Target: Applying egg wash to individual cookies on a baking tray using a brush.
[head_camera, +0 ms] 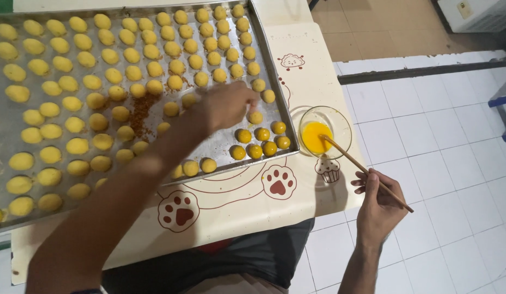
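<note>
While the left hand (228,106) pinches a dough ball (256,117) on the tray (274,81), the brush (367,174) is gripped by the right hand (378,207) — tip angled up-left into the egg bowl (340,117).

Even, fairly bright indoor light falls from above, leaving soft shadows under the left hand (225,106) and near the glass bowl (324,130). That hand is motion-blurred; the metal baking tray (220,144) shows dull glare.

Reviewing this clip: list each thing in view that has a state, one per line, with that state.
Left hand: reaching over the tray, fingertips on a dough ball near its right edge.
Right hand: grip closed on a thin wooden stick.
Wooden stick: tilted, tip dipped in the bowl.
Glass bowl: upright, holding yellow liquid.
Metal tray: nearly full of dough balls.
Dough balls by the tray's corner: darker, glossy; the others pale, matte.
</note>
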